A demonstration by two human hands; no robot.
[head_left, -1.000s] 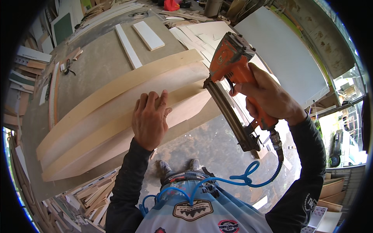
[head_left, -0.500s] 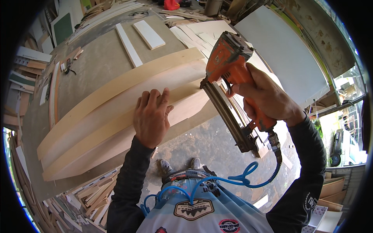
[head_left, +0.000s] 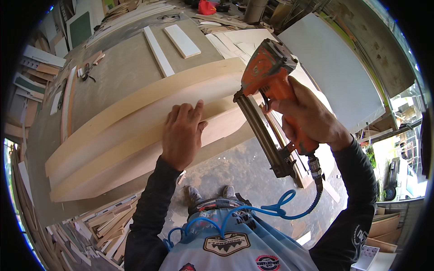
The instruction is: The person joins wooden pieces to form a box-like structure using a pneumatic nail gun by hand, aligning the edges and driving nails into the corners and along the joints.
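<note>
In my right hand (head_left: 312, 110) is an orange pneumatic nail gun (head_left: 271, 74), its handle wrapped by my fingers and a finger by the trigger. The gun's nose meets the right end of a long pale wooden box-like piece (head_left: 113, 156), or stops very close to it; I cannot tell which. Two long parallel edges with a recess between them make up the piece. My left hand (head_left: 183, 133) lies on its near edge, fingers stretched out over the recess. From the gun's handle a blue air hose (head_left: 217, 220) loops across my shirt.
Under the piece is a grey-brown work table (head_left: 122, 67) bearing two white strips (head_left: 181, 40) and pliers (head_left: 86, 74). Wood offcuts (head_left: 106, 226) pile up at the lower left. A large white panel (head_left: 330, 63) leans at the right. My shoes stand on the concrete floor (head_left: 226, 171).
The view has shifted a little, so the table and the piece sit slightly differently. Both hands keep nearly the same places, with the nail gun still at the piece's right end.
</note>
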